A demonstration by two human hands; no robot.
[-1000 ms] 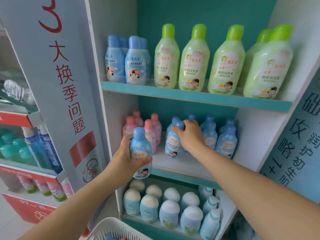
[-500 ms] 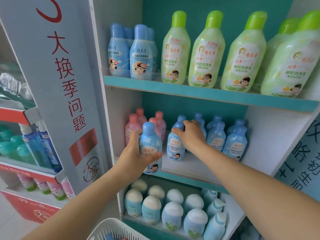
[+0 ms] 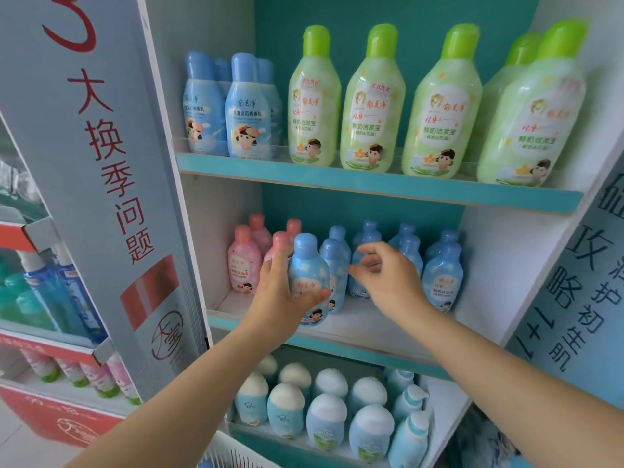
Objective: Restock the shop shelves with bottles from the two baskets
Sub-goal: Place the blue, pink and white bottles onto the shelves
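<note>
Just at the middle shelf [image 3: 388, 329] front, blue bottle [image 3: 309, 265] upright in left hand [image 3: 278, 302] grip, right hand [image 3: 388, 285] released beside it.

Front blue bottle [image 3: 309, 278]: sky blue, white cloud print, matching blue cap. Pink bottles [image 3: 243, 265]: pale pink, deeper pink caps. Green bottles [image 3: 371, 106]: pale green, lime caps, white labels with red lettering. Shelf edges [image 3: 371, 185]: teal. Side panel [image 3: 101, 146]: grey, red characters. Bottom-shelf bottles [image 3: 326, 420]: light blue, white caps. Basket [image 3: 233, 452]: white.
</note>
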